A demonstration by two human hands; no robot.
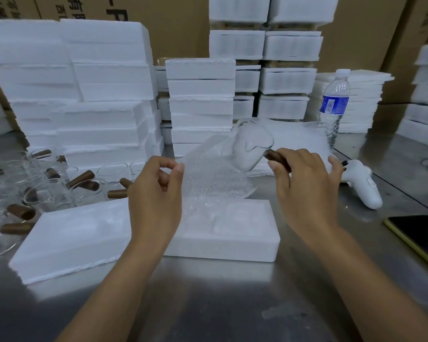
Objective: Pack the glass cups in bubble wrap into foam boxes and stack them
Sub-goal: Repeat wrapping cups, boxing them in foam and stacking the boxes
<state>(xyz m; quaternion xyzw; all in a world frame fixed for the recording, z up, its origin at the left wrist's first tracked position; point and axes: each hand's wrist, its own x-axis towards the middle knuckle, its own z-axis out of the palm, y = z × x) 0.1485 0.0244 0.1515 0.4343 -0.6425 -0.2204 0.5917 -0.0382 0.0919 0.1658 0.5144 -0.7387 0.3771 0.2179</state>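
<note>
The glass cup [251, 146] is being held in the air by its brown handle, which is being pinched between the thumb and forefinger of the right hand [307, 191]. The other fingers of that hand are being splayed outward. The cup is being carried tilted, beyond the far edge of the open foam box [235, 239] and just beside the top of the bubble wrap [208, 178]. Whether glass and wrap are touching cannot be told.

On the other side, the upper edge of the bubble wrap is being pinched between the thumb and curled fingers of the left hand [156, 193]. The sheet is being lifted there while its lower end is being left lying over the box's moulded recesses.

A second foam piece [72, 239] is being seen at the box's left end, touching it and set at a slight angle, both on the metal table [208, 304]. More glass cups [47, 188] with brown handles are being shown in a crowd at the left, near the foot of the stacked foam boxes [104, 114] that are filling the back of the table. To the right, a water bottle [334, 104] is being shown upright, with a white controller [363, 186] near the right hand and a phone [418, 233] flat at the table's edge.
</note>
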